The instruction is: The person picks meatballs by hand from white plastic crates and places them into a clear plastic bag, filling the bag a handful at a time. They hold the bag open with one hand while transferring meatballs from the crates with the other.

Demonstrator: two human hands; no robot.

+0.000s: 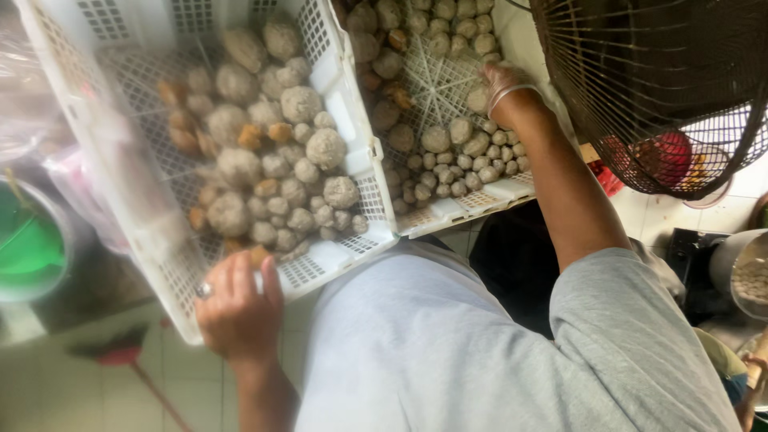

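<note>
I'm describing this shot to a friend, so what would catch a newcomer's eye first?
Two white perforated plastic crates heaped with grey-brown round balls fill the upper middle. The left hand grips the near crate's lower rim, while the right hand in a clear glove reaches among the balls of the far crate. A dark wire fan guard looms at upper right.

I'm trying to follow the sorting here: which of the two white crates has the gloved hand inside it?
The right-hand crate: the gloved right hand reaches in among its balls. The left crate is only gripped at its rim by the bare left hand.
</note>
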